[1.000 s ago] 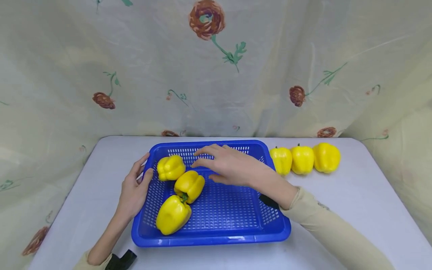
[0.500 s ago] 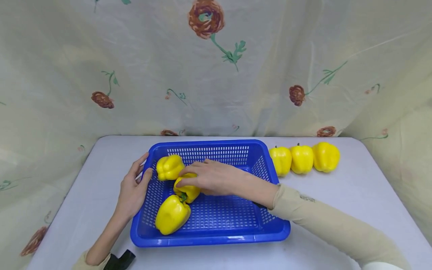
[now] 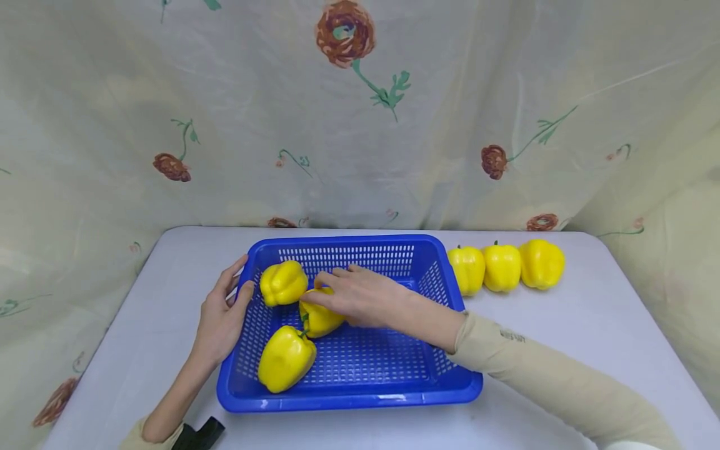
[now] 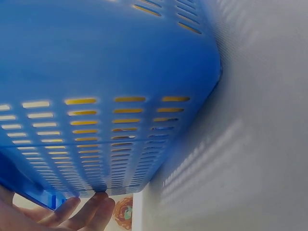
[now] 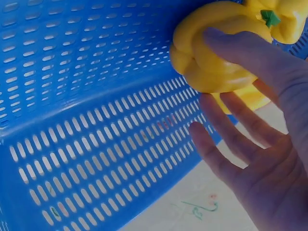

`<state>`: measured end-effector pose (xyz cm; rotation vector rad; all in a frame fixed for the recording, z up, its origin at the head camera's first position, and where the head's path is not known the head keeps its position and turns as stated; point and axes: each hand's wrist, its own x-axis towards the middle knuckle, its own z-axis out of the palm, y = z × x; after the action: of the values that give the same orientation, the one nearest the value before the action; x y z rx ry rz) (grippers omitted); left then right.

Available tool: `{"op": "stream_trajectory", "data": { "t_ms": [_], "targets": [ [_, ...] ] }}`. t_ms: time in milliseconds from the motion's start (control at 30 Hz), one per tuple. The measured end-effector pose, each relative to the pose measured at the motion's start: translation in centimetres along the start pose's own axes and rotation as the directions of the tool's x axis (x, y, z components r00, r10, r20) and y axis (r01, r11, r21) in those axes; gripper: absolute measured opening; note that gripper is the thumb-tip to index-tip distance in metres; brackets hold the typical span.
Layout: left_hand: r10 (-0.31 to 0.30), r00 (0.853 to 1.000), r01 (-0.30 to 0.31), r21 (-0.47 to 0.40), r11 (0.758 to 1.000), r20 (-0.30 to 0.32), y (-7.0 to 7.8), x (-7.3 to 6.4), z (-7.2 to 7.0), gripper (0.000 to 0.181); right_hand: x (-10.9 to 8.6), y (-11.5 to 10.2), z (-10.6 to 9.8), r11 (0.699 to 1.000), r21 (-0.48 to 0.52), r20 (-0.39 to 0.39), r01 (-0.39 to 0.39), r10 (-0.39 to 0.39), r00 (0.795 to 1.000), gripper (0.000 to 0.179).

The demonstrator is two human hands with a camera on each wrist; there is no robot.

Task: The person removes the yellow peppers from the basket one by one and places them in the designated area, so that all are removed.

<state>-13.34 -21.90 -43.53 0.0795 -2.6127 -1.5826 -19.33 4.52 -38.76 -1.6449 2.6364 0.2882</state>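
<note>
A blue perforated plastic basket [image 3: 360, 400] stands on the table with three yellow bell peppers along its left side. My right hand [image 3: 368, 297] reaches in and grips the middle bell pepper [image 3: 323, 322], thumb on one side and fingers on the other. In the right wrist view this bell pepper [image 5: 224, 79] sits between thumb and fingers. One bell pepper [image 3: 284, 283] lies behind it, and another bell pepper [image 3: 287, 359] lies in front. My left hand [image 3: 222, 319] holds the basket's left rim, its fingers [image 4: 89, 211] against the outer wall in the left wrist view.
Just right of the basket, three more yellow bell peppers [image 3: 502, 267] stand in a row on the white table [image 3: 562, 350]. A flowered curtain [image 3: 450, 112] hangs behind the table and along both sides.
My right hand has come down and left from above the basket onto the middle bell pepper, which has shifted slightly right. My left hand stays on the rim.
</note>
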Motion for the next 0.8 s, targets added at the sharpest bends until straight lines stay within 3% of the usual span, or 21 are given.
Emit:
{"op": "stream_trajectory", "data": {
  "t_ms": [233,400,533,800],
  "targets": [
    [0.014,1.0,-0.014,0.004,1.0,-0.008,-0.06,-0.16,-0.04,0.056,-0.4,-0.48,-0.54,0.989,-0.136,0.059,-0.06,0.069,0.996,0.077],
    [0.016,1.0,-0.016,0.006,1.0,-0.01,-0.07,-0.15,-0.07,0.056,-0.62,-0.41,-0.51,0.98,-0.177,0.072,-0.088,0.102,0.992,0.095],
    [0.014,1.0,-0.014,0.004,1.0,-0.005,-0.09,-0.12,-0.06,0.056,-0.57,-0.27,-0.2,0.983,-0.164,0.056,-0.078,0.088,0.995,0.097],
    [0.009,1.0,-0.009,0.0,1.0,-0.002,-0.07,-0.09,-0.09,0.056,-0.52,0.07,0.23,0.999,-0.028,-0.013,0.023,-0.023,1.0,0.078]
  ]
}}
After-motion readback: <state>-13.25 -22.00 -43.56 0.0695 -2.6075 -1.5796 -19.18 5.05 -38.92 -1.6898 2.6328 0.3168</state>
